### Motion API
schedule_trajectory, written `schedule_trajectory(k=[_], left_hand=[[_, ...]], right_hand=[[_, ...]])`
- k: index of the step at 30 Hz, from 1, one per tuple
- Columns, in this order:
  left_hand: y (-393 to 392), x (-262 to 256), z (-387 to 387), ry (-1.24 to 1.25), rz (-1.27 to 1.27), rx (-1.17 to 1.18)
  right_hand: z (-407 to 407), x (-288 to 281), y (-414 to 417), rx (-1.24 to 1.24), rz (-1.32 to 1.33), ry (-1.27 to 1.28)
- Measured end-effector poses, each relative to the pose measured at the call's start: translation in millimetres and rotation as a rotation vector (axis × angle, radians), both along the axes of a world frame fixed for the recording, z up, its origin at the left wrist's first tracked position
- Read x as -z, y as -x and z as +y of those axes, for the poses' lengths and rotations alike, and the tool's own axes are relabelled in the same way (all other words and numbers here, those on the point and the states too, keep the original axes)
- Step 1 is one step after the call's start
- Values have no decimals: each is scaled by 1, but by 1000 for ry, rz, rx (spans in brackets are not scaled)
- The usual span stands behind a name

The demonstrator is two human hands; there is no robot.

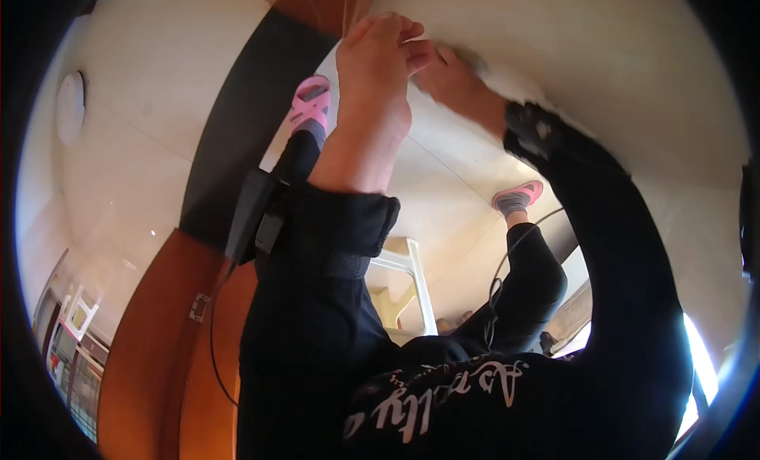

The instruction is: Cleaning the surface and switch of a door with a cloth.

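My left hand [377, 65] is raised in front of me, its back towards the camera and its fingers curled. My right hand [454, 80] reaches in from the right, and the fingertips of both hands come close together. A blurred greyish patch [472, 59] shows just beyond my right hand; I cannot tell what it is. Whether anything is pinched between my fingers is hidden. Just beyond my left hand is a reddish-brown wooden panel [314, 9].
A black band [237, 121] and an orange-brown wooden frame with a metal plate [199, 307] run along my left. A white plastic stool [415, 282] stands near my legs. My pink slippers [312, 104] are on pale tiles. A cabled black box [249, 216] sits at my left sleeve.
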State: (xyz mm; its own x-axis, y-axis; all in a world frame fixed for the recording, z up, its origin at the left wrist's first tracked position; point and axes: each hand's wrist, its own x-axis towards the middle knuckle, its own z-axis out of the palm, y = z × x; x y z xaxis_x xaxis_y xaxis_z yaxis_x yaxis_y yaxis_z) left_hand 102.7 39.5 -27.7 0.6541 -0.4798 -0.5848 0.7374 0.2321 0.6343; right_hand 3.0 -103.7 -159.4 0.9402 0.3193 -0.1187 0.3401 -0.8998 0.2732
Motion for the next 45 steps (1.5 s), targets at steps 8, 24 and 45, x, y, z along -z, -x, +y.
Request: schedule_trajectory(k=[8,24,45], left_hand=[[-31,-19,-22,-68,63,222],[-13,18,-15,-50,-88,260],[15,36,-19,-1,-183,308]], right_hand=[[-26,86,15,-91,177,307],[-22,80,152,-225,636,345],[-31,-146,141,28,249,383]])
